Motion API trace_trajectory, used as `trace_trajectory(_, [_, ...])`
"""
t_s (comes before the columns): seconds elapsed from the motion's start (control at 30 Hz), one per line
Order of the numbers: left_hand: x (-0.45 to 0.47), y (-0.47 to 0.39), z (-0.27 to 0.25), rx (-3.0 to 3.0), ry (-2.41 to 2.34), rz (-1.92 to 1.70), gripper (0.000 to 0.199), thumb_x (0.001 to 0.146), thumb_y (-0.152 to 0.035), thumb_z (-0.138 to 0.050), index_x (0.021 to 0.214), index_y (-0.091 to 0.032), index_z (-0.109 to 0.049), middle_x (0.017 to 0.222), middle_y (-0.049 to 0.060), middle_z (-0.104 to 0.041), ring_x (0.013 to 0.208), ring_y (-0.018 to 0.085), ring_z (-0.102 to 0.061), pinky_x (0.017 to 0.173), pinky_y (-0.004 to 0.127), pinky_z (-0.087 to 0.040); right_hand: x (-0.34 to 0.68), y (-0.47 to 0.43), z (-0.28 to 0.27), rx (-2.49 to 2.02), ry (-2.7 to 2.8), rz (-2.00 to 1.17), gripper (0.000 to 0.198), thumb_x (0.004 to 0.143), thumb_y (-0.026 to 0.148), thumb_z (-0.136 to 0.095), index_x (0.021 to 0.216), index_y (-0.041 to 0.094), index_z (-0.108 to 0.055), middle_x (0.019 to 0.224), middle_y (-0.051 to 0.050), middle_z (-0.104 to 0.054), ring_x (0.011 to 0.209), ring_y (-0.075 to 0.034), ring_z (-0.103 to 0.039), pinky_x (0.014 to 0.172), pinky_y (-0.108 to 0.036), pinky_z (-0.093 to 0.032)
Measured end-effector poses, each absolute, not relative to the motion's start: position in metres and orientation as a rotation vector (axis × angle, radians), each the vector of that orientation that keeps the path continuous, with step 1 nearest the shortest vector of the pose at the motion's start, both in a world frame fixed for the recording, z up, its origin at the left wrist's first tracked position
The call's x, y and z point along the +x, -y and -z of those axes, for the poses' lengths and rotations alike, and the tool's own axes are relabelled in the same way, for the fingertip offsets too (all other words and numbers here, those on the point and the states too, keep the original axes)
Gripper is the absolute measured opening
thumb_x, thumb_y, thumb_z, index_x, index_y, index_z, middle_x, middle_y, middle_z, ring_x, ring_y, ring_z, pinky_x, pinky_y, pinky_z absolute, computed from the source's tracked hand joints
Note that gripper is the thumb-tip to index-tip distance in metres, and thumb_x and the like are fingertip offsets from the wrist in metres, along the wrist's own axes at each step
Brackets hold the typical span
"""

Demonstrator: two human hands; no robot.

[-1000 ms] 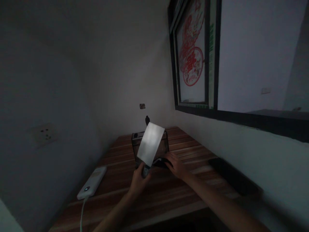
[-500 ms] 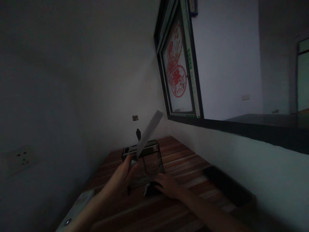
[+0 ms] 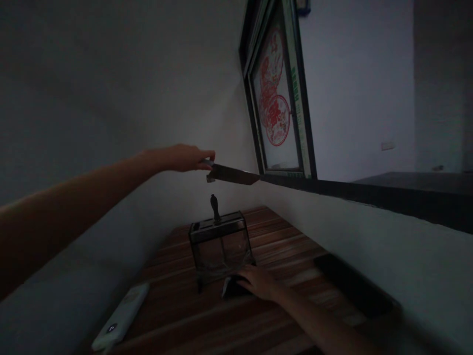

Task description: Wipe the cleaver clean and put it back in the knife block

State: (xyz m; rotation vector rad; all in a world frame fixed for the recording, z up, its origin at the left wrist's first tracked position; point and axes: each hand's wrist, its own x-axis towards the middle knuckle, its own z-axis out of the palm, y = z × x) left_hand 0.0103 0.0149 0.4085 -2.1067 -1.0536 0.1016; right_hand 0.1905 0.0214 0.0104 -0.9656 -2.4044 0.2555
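Observation:
My left hand [image 3: 186, 158] is raised above the table with its fingers wrapped round the handle of a kitchen knife [image 3: 236, 174]. The broad blade points right, roughly level, in the air above a knife block [image 3: 218, 229] with a dark frame and see-through sides. One dark-handled utensil [image 3: 215, 207] stands upright in its top slot. Low at the block's front right, my right hand [image 3: 258, 282] has its fingers curled over a small dark object [image 3: 234, 287] with a pale edge. What that object is cannot be made out in the dim light.
The block stands on a wood-striped table [image 3: 207, 315]. A long white device [image 3: 121, 315] lies at the left edge, and a flat black object [image 3: 353, 285] by the right wall. A dark-framed window [image 3: 277, 108] with red decorations and a dark sill are on the right.
My left hand has lifted up from beside the block, and the knife has swung from slanting upward to nearly level. My right hand has stayed at the block's front.

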Motion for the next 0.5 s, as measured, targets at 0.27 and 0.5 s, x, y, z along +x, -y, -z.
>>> trace_trajectory(0.27, [0.074,-0.046,-0.452,-1.869,1.014,-0.324,0.030,0.078,-0.048,-0.051,0.097,-0.028,-0.063,0.082,0.002,-0.065,0.093,0.022,-0.054,0.080,0.032,-0.029,0.193,-0.030,-0.007,-1.038,2.386,-0.281,0.033,0.087,0.035,-0.043,0.114,0.020,-0.058,0.109,-0.008,-0.063,0.102,-0.023,-0.057,0.088,-0.034,-0.042])
trace_trajectory(0.5, [0.092,-0.084,-0.439,-1.916,0.956,-0.350,0.022,0.071,-0.041,-0.061,0.088,-0.029,-0.068,0.082,0.001,-0.066,0.100,0.021,-0.050,0.088,0.034,-0.023,0.192,-0.027,-0.010,-1.031,2.371,-0.304,0.033,0.087,0.034,-0.044,0.117,0.024,-0.056,0.112,-0.007,-0.061,0.103,-0.023,-0.056,0.088,-0.033,-0.041])
